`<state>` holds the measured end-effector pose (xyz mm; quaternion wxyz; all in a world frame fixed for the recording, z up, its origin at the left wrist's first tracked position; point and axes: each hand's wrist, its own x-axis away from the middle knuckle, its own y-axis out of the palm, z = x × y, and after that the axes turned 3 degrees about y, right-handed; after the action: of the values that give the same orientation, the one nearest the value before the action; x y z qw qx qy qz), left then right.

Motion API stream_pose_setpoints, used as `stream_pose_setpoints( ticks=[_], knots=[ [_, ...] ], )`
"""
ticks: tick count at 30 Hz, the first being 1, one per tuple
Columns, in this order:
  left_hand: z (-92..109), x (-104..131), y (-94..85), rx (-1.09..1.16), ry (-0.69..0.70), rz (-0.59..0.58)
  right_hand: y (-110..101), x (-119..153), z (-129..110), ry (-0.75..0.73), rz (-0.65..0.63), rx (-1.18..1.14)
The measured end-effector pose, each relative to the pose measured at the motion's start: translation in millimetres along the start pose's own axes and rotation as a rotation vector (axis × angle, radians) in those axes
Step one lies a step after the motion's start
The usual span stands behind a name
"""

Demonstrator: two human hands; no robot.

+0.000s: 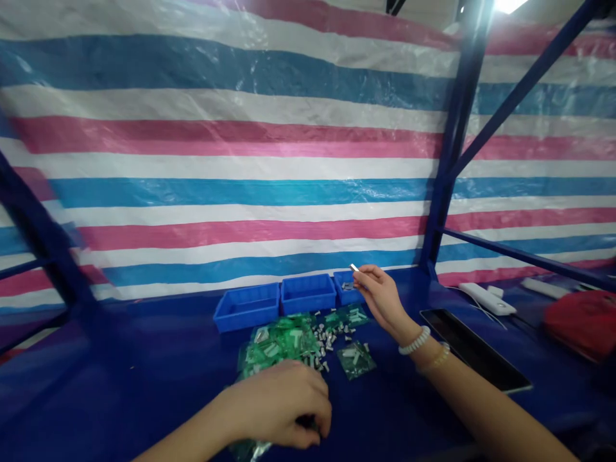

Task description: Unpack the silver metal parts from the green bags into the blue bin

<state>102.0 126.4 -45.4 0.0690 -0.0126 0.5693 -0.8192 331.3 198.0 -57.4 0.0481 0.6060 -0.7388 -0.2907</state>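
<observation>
My right hand is raised in front of the right blue bin, its thumb and fingers pinching a small shiny metal piece. Low in the view, my left hand has its fingers curled in toward the thumb; whatever it may hold is hidden. Beneath and behind it lies a heap of small green plastic bags with pale or metal parts inside. Loose silver screw-like pieces are scattered to the right of the heap. One green bag with parts in it lies apart, between the hands.
A left blue bin and a middle blue bin stand in a row behind the heap. On the right lie a dark flat panel, a white power strip and a red bag. A blue metal post rises behind.
</observation>
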Motion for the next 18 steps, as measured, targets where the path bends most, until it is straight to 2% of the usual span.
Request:
stream_pose_setpoints(
  ticks=[3, 6, 8, 10, 14, 16, 18],
  knots=[
    [-13.2, -15.2, -21.3, -0.084, -0.076, 0.132, -4.1, -6.3, 0.6, -0.013, 0.036, 0.002],
    [-38.8, -30.7, -43.1, -0.14, -0.176, 0.303, -8.4, -10.5, 3.4, -0.01, 0.059, 0.011],
    [-54.0, -37.2, -52.7, -0.146, -0.211, 0.367, -10.4, -11.7, 4.9, 0.0, 0.063, 0.017],
    [-60.7, -39.1, -57.1, -0.154, -0.235, 0.44, -10.5, -10.8, 5.1, 0.018, 0.054, 0.018],
    [-48.1, -30.7, -51.8, -0.133, -0.321, 0.664, -1.1, 2.3, 1.2, 0.077, -0.025, 0.01],
    [-37.0, -23.4, -43.4, 0.058, -0.424, 0.819, 7.8, 15.6, -0.2, 0.119, -0.104, 0.01],
    [-28.0, -16.7, -32.8, 0.318, -0.489, 0.908, 16.8, 31.6, 0.5, 0.179, -0.203, 0.0]
  ],
)
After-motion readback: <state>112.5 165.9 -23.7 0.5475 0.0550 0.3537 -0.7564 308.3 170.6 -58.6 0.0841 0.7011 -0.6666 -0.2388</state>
